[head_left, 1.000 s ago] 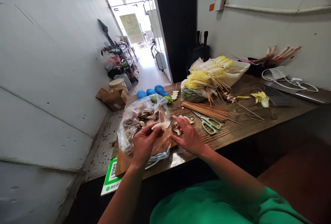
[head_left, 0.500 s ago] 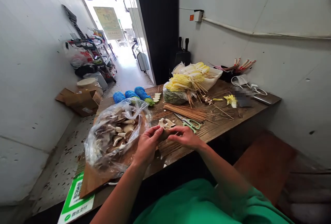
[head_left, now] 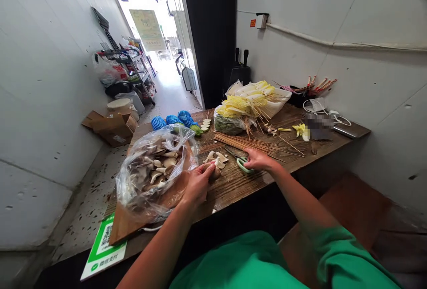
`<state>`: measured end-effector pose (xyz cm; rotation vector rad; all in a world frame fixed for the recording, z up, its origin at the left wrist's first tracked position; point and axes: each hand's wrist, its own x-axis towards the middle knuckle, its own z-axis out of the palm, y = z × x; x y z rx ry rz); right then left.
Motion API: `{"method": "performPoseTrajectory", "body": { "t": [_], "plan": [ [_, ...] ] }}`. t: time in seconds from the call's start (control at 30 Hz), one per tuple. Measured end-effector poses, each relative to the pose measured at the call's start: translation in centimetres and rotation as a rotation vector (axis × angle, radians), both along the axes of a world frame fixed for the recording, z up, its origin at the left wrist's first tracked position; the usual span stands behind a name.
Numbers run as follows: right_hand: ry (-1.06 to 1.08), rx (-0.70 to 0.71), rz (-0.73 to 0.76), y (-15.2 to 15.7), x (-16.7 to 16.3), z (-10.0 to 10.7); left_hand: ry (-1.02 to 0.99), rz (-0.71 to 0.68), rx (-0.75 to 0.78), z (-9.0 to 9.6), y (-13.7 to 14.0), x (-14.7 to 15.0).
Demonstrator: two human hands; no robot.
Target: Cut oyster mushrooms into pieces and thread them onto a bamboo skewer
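Note:
My left hand [head_left: 200, 182] is closed, pinching a mushroom [head_left: 216, 173] by its edge; its pale stem sticks up past my fingertips and my fingers hide part of the cap. Off to the right, my right hand [head_left: 260, 160] grips the green handles of the scissors [head_left: 244, 165], whose blades lie low over the tabletop beside the skewers. Just beyond my left hand sit several loose mushroom pieces [head_left: 222, 160]. A clear plastic bag [head_left: 128, 177] of grey-brown mushrooms lies spread on a wooden board [head_left: 122, 224] to the left.
Bare wooden skewers [head_left: 240, 142] lie in a bundle mid-table. Behind them, skewered cabbage leaves [head_left: 245, 102] fill a white basket. Blue-netted vegetables [head_left: 173, 122] and sliced pieces [head_left: 206, 124] lie at the back left. A blurred-out object, a cable [head_left: 343, 120] and yellow scraps [head_left: 301, 131] are at the right.
My right hand has left the mushroom, moved right and taken hold of the scissors' handles. My left hand keeps the mushroom. The whole view has shifted slightly.

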<state>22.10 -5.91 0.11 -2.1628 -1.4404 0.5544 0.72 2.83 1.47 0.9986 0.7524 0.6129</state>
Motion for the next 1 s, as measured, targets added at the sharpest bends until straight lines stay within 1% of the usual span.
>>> {"method": "performPoseTrajectory", "body": {
  "t": [0.07, 0.1, 0.13, 0.2, 0.27, 0.3, 0.33, 0.37, 0.43, 0.5, 0.57, 0.67, 0.73, 0.83, 1.0],
  "plan": [
    [0.13, 0.024, 0.065, -0.7, 0.9, 0.1, -0.026, -0.007, -0.036, -0.1, 0.0, 0.1],
    [0.244, 0.053, 0.101, -1.2, 1.2, 0.1, -0.038, -0.012, -0.048, -0.1, 0.0, 0.2],
    [0.403, 0.09, 0.135, -1.8, 1.3, 0.0, -0.046, -0.011, -0.057, -0.1, 0.0, 0.3],
    [0.814, 0.174, 0.182, -3.0, 0.9, -0.1, -0.059, 0.0, -0.052, -0.2, 0.0, 0.6],
    [1.179, 0.223, 0.181, -4.0, -0.2, -0.3, -0.07, 0.011, -0.035, -0.2, 0.1, 1.0],
    [1.276, 0.223, 0.166, -4.4, -0.9, -0.4, -0.072, 0.016, -0.032, -0.2, 0.1, 1.1],
    [1.329, 0.217, 0.146, -4.8, -1.7, -0.5, -0.073, 0.018, -0.034, -0.2, 0.1, 1.2],
    [1.347, 0.214, 0.124, -5.1, -2.5, -0.6, -0.075, 0.018, -0.039, -0.2, 0.1, 1.3],
    [1.293, 0.26, 0.068, -5.4, -3.9, -0.7, -0.079, 0.026, -0.045, -0.3, 0.2, 1.4],
    [1.174, 0.339, 0.028, -5.7, -4.8, -0.4, -0.085, 0.041, -0.033, -0.4, 0.2, 1.4],
    [1.038, 0.371, 0.029, -5.8, -5.3, 0.1, -0.088, 0.049, -0.007, -0.6, 0.4, 1.4],
    [0.896, 0.276, 0.06, -5.9, -5.6, 1.0, -0.079, 0.053, 0.035, -0.8, 0.5, 1.4],
    [0.86, 0.209, 0.053, -5.9, -5.8, 1.3, -0.071, 0.078, 0.042, -0.7, 0.5, 1.4],
    [0.82, 0.158, 0.021, -5.6, -6.1, 1.5, -0.073, 0.116, 0.015, -0.3, 0.4, 1.6],
    [0.772, 0.077, 0.042, -5.0, -6.0, 2.2, -0.081, 0.062, 0.005, 0.0, 0.7, 2.4]
  ]
}}
